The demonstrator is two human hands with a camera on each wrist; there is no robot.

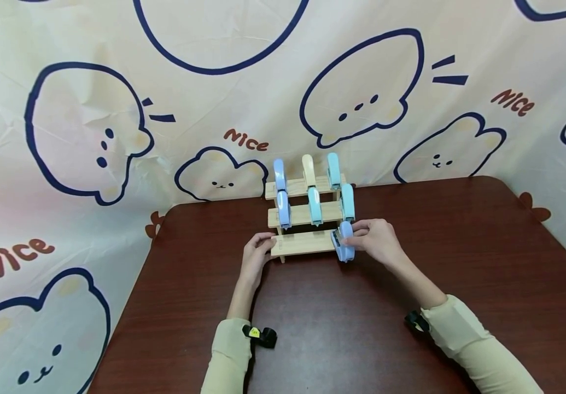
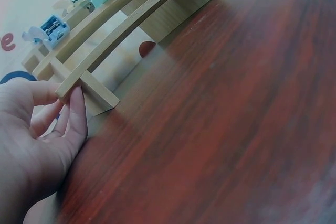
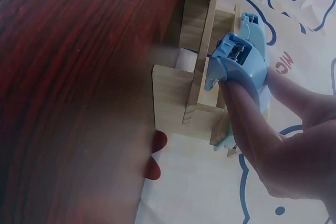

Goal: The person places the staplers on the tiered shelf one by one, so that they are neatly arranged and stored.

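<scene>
A three-tier wooden rack [image 1: 304, 243] stands on the table, and my left hand [image 1: 254, 260] pinches the left end of its lowest board, as the left wrist view also shows. My right hand [image 1: 380, 241] holds a blue stapler [image 3: 252, 72] between thumb and fingers at the right end of that same board. In the right wrist view the stapler is over the board's edge; whether its full weight rests there I cannot tell. On the middle tier sit a blue stapler [image 1: 283, 209] and two teal ones. The top tier bears a blue, a cream [image 1: 308, 169] and a teal stapler [image 1: 333, 171].
The rack is near the far edge of a dark reddish-brown table [image 1: 322, 328]. Behind the table hangs a pale cloth [image 1: 243, 109] printed with cartoon outlines. A black strap with a small device [image 1: 263, 336] is on the left wrist, another [image 1: 416, 323] on the right.
</scene>
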